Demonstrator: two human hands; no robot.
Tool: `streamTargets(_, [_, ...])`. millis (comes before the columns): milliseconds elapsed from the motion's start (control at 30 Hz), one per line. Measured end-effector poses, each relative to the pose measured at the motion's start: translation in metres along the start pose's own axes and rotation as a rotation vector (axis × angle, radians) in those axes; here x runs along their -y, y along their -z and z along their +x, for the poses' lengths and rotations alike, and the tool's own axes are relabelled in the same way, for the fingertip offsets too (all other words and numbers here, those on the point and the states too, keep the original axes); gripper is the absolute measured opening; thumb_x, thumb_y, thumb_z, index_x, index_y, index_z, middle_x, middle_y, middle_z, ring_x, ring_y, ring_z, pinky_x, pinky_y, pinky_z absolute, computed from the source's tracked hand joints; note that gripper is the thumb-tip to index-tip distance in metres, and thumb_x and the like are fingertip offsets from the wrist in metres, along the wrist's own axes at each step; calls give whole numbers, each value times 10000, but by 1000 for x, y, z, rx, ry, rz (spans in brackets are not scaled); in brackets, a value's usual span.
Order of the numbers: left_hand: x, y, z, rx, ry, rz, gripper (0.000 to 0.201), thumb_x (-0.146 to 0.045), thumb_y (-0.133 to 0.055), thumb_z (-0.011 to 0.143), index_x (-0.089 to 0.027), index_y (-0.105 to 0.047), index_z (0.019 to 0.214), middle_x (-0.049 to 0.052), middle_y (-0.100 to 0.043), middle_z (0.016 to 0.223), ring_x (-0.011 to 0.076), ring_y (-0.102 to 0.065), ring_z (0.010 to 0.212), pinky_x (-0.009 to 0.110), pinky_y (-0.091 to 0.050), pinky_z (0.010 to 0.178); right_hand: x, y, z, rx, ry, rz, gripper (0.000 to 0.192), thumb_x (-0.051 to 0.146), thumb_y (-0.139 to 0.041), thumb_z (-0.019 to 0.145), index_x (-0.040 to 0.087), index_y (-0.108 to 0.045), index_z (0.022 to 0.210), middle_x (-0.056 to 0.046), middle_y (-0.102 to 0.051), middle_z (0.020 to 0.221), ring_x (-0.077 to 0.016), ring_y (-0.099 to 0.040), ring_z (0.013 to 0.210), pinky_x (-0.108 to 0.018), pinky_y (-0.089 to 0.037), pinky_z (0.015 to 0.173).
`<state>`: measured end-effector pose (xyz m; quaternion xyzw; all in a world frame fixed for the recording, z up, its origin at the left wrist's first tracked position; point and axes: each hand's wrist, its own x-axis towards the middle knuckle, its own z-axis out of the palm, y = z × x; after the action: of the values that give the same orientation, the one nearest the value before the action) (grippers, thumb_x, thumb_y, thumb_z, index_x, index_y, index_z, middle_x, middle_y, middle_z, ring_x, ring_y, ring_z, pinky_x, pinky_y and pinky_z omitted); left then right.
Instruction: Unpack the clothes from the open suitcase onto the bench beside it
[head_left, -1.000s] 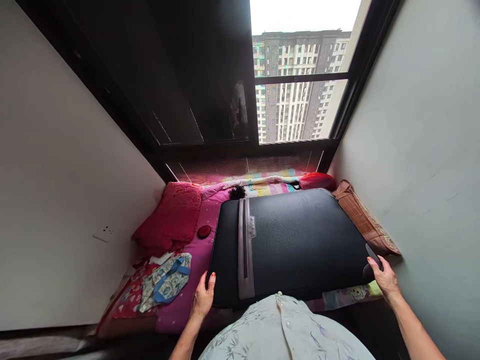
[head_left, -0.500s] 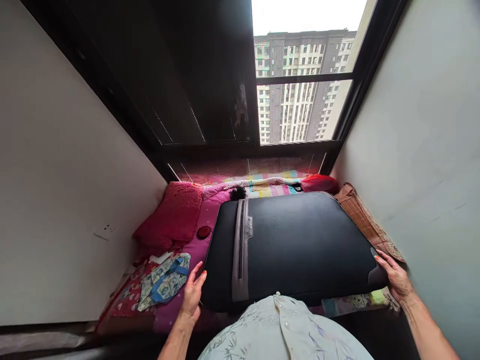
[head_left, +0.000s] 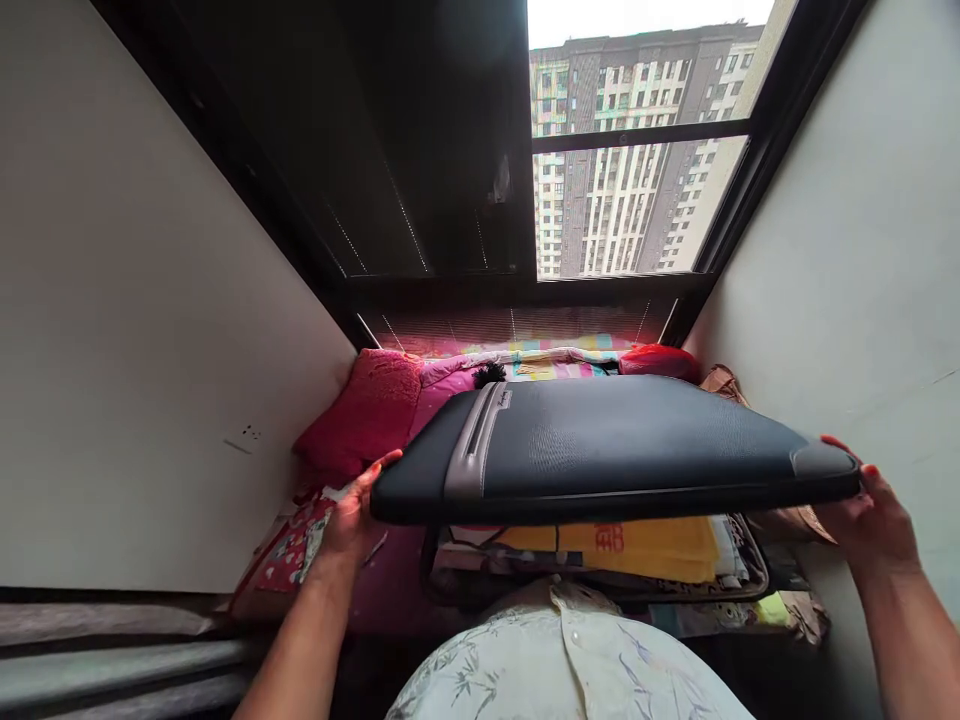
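Note:
A black suitcase lid (head_left: 637,440) with a grey zipped strip is tilted up at its near edge. My left hand (head_left: 352,515) grips its near left corner, fingers closed round the edge. At the near right corner my right hand (head_left: 874,515) is closed on the lid, thumb on the rim and fingers partly hidden. Under the raised lid shows the open suitcase base (head_left: 757,580), holding a folded yellow cloth or bag (head_left: 652,548) with red lettering and other folded items.
A dark red pillow (head_left: 367,410) lies left on the pink bedding (head_left: 439,395). A red bundle (head_left: 660,360) sits at the back right, by brown fabric (head_left: 727,385). Walls rise on both sides, with a window (head_left: 637,200) behind. Several patterned cloths lie around the suitcase.
Both hands have lifted the near edge of the suitcase lid, which lay flat before. The yellow contents now show beneath it. The camera view has shifted slightly.

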<state>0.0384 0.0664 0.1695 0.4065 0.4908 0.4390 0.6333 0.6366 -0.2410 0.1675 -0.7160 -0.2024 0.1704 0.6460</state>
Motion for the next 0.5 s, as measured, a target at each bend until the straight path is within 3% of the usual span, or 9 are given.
streamTargets(67, [-18, -6, 9, -12, -34, -105, 500, -407, -581, 796, -120, -750, 1169, 130, -778, 1041, 348, -701, 1138, 505, -597, 974, 18, -5, 11, 58, 53, 147, 798, 750, -616, 752, 297, -613, 1409, -129, -565, 1498, -392, -460, 1447, -454, -412, 1211])
streamTargets(133, [-34, -14, 20, 13, -60, -223, 486, -345, -561, 795, -111, -740, 1182, 131, -775, 1009, 333, -723, 1071, 503, -617, 921, 33, -12, 28, 33, 106, 176, 814, 685, -791, 642, 265, -666, 1328, -135, -623, 1413, -377, -523, 1388, -436, -426, 1194])
streamTargets(233, [-55, -31, 40, 47, -149, -348, 452, -264, -540, 815, -141, -714, 1214, 104, -771, 987, 271, -738, 1012, 428, -635, 881, 51, -27, 60, -89, 141, 125, 825, 484, -966, 491, 198, -720, 1225, -104, -728, 1146, -275, -666, 1116, -390, -522, 1061])
streamTargets(300, [-65, -44, 56, 56, -226, -342, 422, -183, -565, 822, -179, -696, 1223, 65, -770, 972, 213, -742, 953, 342, -638, 841, 60, -42, 85, -151, 193, 54, 807, 413, -995, 457, 159, -738, 1179, -64, -737, 939, -193, -676, 872, -347, -577, 892])
streamTargets(400, [-72, -61, 87, 105, -256, -248, 349, -99, -656, 811, -198, -683, 1145, 17, -755, 904, 151, -727, 805, 256, -625, 740, 69, -69, 123, -167, 231, 51, 703, 444, -953, 582, 94, -732, 1150, -30, -680, 720, -127, -590, 620, -269, -507, 613])
streamTargets(500, [-75, -74, 120, 131, -277, -191, 215, -164, -745, 830, -192, -652, 1022, 1, -727, 855, 126, -703, 747, 239, -605, 715, 75, -95, 160, -191, 218, 59, 568, 426, -852, 760, 36, -714, 1149, -28, -642, 657, -109, -530, 554, -245, -394, 527])
